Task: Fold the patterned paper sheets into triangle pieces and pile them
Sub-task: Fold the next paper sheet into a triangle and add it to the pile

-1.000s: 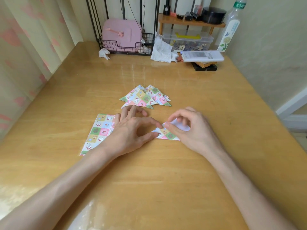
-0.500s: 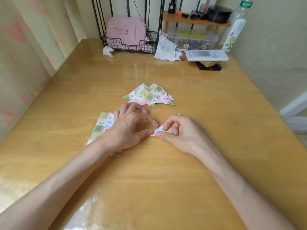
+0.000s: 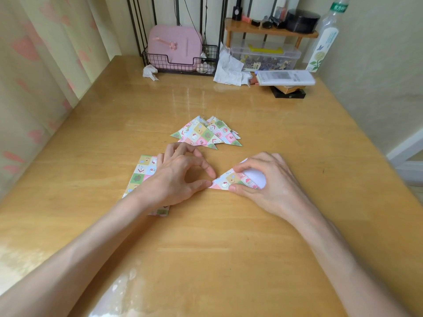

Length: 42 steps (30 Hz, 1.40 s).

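A half-folded patterned sheet lies on the wooden table, its white underside showing under my right hand. That hand's curled fingers and thumb pinch the sheet's right part. My left hand pinches the sheet's left tip between thumb and forefinger. Beneath my left wrist lies a stack of flat patterned sheets. A pile of folded triangle pieces sits just beyond my hands.
At the far edge stand a wire basket with a pink case, crumpled tissues, a clear storage box, a small wooden shelf, a white remote and a spray bottle. Curtain on the left, wall on the right.
My right hand slid rightwards along the sheet, uncovering more of the patterned triangle. My left hand kept its hold on the left tip. The camera tilted slightly.
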Tool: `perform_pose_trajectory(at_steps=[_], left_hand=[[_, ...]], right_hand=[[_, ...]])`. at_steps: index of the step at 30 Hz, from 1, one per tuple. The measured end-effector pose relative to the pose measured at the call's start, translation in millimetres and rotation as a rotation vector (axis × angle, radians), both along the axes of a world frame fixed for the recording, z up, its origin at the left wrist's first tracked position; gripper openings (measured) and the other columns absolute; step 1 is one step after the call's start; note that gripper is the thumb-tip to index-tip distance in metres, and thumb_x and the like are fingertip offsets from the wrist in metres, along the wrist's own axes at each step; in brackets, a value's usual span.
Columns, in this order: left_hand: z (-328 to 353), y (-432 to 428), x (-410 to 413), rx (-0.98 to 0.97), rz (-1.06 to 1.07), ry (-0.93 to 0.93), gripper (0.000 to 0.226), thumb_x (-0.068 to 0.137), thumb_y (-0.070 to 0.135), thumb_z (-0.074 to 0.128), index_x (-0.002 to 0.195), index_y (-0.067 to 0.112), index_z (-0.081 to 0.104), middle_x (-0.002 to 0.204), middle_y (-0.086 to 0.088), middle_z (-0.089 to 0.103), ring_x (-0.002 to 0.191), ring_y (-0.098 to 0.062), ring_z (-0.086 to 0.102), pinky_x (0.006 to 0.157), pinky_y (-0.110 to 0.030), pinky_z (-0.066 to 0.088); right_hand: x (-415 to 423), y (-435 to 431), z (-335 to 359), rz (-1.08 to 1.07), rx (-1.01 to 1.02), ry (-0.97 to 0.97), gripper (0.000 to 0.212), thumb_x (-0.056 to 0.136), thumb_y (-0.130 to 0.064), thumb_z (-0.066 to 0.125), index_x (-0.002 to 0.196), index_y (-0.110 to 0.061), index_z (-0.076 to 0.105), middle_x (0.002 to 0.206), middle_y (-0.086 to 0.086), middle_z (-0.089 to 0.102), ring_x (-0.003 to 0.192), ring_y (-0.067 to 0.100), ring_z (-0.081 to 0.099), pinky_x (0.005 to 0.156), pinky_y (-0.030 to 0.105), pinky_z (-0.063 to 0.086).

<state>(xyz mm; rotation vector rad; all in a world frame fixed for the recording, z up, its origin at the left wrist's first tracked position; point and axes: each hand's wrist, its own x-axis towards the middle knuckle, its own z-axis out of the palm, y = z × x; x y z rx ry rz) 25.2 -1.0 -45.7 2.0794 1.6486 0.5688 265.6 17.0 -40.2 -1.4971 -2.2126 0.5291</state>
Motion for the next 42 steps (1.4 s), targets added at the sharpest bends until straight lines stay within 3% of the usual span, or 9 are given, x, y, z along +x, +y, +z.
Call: perform_pose_trajectory(at_steps=[4,9,12,16,21,26,33,37,42], left_hand=[[0.5,-0.5,-0.8,0.007,-0.011,0.001,0.017,0.087,0.043,0.077,0.096,0.055,0.068,0.118,0.023,0.039,0.125,-0.005,0.023,0.085,-0.023,0.014],[-1.4,0.0,-8.5,0.023,0.015,-0.002,0.012,0.087,0.044,0.076,0.096,0.051,0.072,0.119,0.021,0.042,0.128,-0.006,0.025,0.091,-0.027,0.016],[-0.1,0.0,-11.5,0.043,-0.003,0.009,0.010,0.084,0.049,0.077,0.092,0.053,0.071,0.119,0.020,0.044,0.127,-0.007,0.027,0.094,-0.030,0.020],[2.3,0.4,-12.9,0.066,-0.058,0.033,0.012,0.082,0.053,0.077,0.092,0.054,0.071,0.120,0.020,0.045,0.126,-0.010,0.029,0.093,-0.032,0.023],[3.7,2.6,-17.9,0.083,-0.129,0.030,0.016,0.086,0.046,0.077,0.094,0.058,0.071,0.122,0.020,0.045,0.127,-0.010,0.030,0.101,-0.036,0.025],[4.9,3.1,-19.7,0.064,-0.143,0.017,0.021,0.085,0.046,0.077,0.094,0.063,0.067,0.123,0.019,0.046,0.126,-0.008,0.030,0.102,-0.036,0.026],[5.9,2.3,-19.3,0.084,-0.180,0.000,0.015,0.087,0.040,0.078,0.099,0.048,0.076,0.116,0.017,0.051,0.123,-0.011,0.037,0.102,-0.035,0.027],[6.0,2.3,-19.3,0.100,-0.199,0.014,0.013,0.086,0.044,0.077,0.099,0.045,0.075,0.115,0.024,0.054,0.123,-0.008,0.039,0.101,-0.040,0.029],[5.8,3.8,-22.9,0.068,-0.217,0.005,0.013,0.087,0.047,0.076,0.100,0.047,0.074,0.120,0.026,0.054,0.127,-0.006,0.035,0.105,-0.044,0.029]], right_hand=[[7.7,-2.3,0.8,0.105,0.043,-0.104,0.045,0.086,-0.061,0.067,0.124,-0.038,0.071,0.131,-0.017,0.057,0.132,0.007,0.041,0.108,0.027,0.026],[-0.1,-5.9,-1.6,0.222,0.106,-0.218,0.057,0.097,-0.064,0.045,0.145,-0.037,0.054,0.155,-0.015,0.043,0.154,0.010,0.015,0.120,0.030,0.009],[-2.8,-4.3,-3.0,0.212,0.130,-0.185,0.050,0.097,-0.062,0.049,0.140,-0.037,0.060,0.151,-0.016,0.048,0.151,0.008,0.021,0.119,0.030,0.012],[-8.2,-2.5,-7.6,0.153,0.172,-0.082,0.038,0.094,-0.057,0.061,0.119,-0.031,0.072,0.131,-0.015,0.060,0.137,0.007,0.041,0.113,0.032,0.024],[-25.7,-0.9,-13.7,0.019,0.146,0.046,0.032,0.087,-0.058,0.069,0.104,-0.031,0.069,0.113,-0.019,0.057,0.117,0.002,0.048,0.098,0.028,0.027],[-29.5,4.2,-15.4,0.014,0.083,-0.024,0.041,0.081,-0.067,0.069,0.108,-0.037,0.062,0.115,-0.020,0.047,0.120,0.003,0.040,0.094,0.025,0.021],[-26.3,11.0,-9.3,0.039,-0.019,-0.059,0.047,0.076,-0.068,0.071,0.113,-0.041,0.060,0.119,-0.020,0.044,0.124,0.005,0.036,0.088,0.024,0.018],[-33.9,7.9,-11.7,-0.045,-0.019,0.041,0.060,0.074,-0.069,0.072,0.124,-0.041,0.055,0.124,-0.016,0.044,0.128,0.005,0.036,0.093,0.021,0.016],[-36.6,5.9,-15.9,-0.055,-0.008,0.000,0.078,0.069,-0.072,0.077,0.136,-0.044,0.048,0.128,-0.017,0.039,0.129,0.004,0.031,0.102,0.023,0.016]])
